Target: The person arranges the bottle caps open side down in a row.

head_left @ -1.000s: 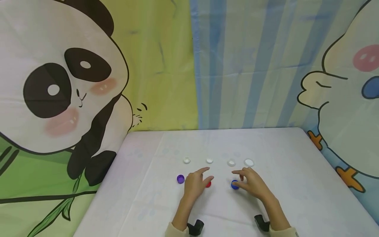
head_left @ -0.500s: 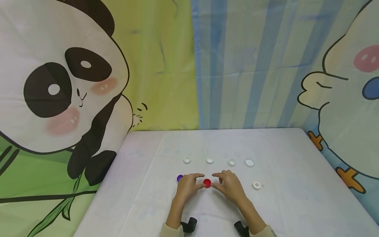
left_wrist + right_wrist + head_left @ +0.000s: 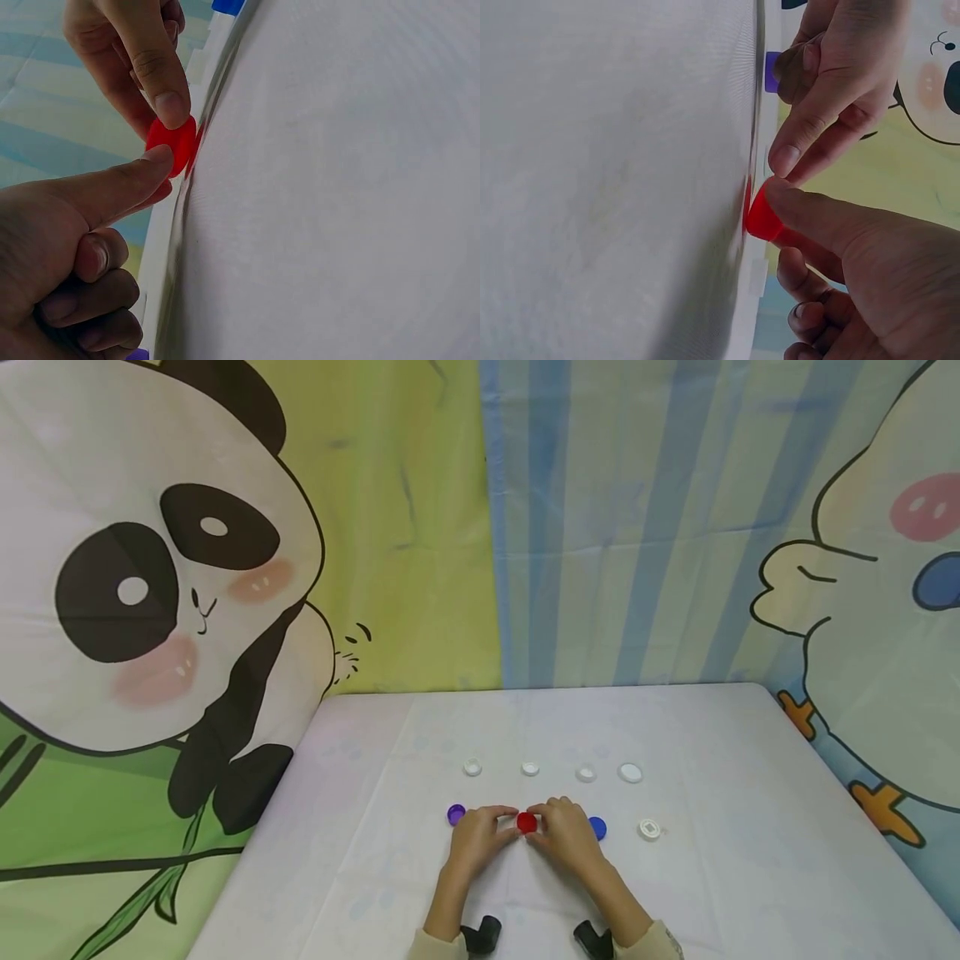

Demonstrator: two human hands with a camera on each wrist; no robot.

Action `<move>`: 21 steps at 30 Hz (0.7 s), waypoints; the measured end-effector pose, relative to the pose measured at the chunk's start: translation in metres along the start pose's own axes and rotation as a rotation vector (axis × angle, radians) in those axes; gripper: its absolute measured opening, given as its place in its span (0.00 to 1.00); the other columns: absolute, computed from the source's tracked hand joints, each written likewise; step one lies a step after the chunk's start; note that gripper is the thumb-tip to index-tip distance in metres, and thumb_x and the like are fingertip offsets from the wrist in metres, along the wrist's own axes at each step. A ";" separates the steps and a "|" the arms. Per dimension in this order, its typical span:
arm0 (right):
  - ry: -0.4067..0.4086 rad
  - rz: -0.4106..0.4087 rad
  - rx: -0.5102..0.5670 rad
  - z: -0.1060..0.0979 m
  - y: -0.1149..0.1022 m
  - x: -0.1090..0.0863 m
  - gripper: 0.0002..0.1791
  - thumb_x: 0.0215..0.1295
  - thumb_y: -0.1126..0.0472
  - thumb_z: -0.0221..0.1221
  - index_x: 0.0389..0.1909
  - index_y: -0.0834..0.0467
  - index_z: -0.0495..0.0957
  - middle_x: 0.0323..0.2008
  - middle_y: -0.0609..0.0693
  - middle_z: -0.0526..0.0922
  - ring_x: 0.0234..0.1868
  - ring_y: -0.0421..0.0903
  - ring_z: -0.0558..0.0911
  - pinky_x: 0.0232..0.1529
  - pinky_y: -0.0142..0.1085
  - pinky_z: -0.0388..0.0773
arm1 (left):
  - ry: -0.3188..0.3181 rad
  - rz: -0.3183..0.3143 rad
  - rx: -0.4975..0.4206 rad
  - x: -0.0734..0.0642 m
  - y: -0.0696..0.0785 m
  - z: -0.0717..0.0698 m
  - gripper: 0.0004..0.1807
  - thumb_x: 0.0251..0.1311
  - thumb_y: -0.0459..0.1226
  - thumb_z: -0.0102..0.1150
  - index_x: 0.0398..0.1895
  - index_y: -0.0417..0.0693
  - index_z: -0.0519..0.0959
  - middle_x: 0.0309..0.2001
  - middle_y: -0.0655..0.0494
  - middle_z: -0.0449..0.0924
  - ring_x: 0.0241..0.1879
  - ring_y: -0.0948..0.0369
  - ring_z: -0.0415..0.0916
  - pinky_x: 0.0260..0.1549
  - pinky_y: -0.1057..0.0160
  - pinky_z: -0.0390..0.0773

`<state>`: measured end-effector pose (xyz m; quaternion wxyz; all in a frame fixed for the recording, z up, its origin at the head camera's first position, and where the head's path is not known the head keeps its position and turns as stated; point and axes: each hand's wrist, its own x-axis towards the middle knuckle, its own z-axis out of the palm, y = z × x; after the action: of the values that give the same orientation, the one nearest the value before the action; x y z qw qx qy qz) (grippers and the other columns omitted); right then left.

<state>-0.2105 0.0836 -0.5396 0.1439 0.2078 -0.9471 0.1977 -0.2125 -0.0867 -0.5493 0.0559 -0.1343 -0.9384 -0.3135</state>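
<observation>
A small red bottle cap point(image 3: 527, 822) sits between both hands near the middle of the white table, tilted in the right wrist view. My left hand point(image 3: 474, 839) pinches its left side with thumb and index finger; the other fingers are curled in the left wrist view. From the right side, my right hand point(image 3: 567, 835) pinches the same cap between thumb and index finger point(image 3: 819, 253). The two thumbs nearly meet. Just left of my left hand lies a purple cap point(image 3: 456, 814). Beyond my right hand is a blue cap point(image 3: 597, 827), partly hidden by it.
Behind the hands stands a row of white round pieces point(image 3: 472, 767), point(image 3: 530, 768), point(image 3: 586, 772), point(image 3: 630, 772). Another white round piece point(image 3: 649, 830) lies right of the blue cap. A printed cloth point(image 3: 420, 527) hangs behind the table point(image 3: 390, 877).
My right hand has left the blue cap and moved left to the red cap, pinching it. My left hand has shifted slightly left and lower, and now grips the red cap too.
</observation>
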 end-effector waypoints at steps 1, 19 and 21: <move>0.000 0.003 -0.001 0.000 0.000 0.000 0.19 0.38 0.52 0.71 0.34 0.55 0.83 0.18 0.40 0.69 0.23 0.39 0.65 0.25 0.31 0.61 | 0.000 0.001 -0.005 0.000 0.000 0.000 0.17 0.46 0.46 0.66 0.40 0.54 0.82 0.11 0.65 0.57 0.14 0.70 0.51 0.12 0.70 0.53; -0.014 0.021 0.066 0.000 0.002 0.001 0.15 0.38 0.56 0.71 0.31 0.55 0.82 0.18 0.39 0.68 0.24 0.39 0.65 0.26 0.31 0.62 | 0.023 0.041 -0.039 -0.001 -0.001 0.002 0.14 0.46 0.46 0.65 0.38 0.56 0.83 0.14 0.62 0.69 0.15 0.69 0.57 0.14 0.70 0.58; -0.005 0.021 0.080 0.000 0.003 0.002 0.14 0.40 0.56 0.70 0.31 0.54 0.82 0.18 0.39 0.68 0.24 0.38 0.65 0.26 0.31 0.63 | 0.033 0.046 -0.063 -0.001 -0.001 0.001 0.14 0.46 0.46 0.65 0.38 0.56 0.82 0.14 0.63 0.67 0.15 0.70 0.56 0.14 0.71 0.58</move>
<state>-0.2134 0.0855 -0.5402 0.1308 0.2038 -0.9411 0.2362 -0.2118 -0.0871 -0.5516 0.0742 -0.1524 -0.9237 -0.3436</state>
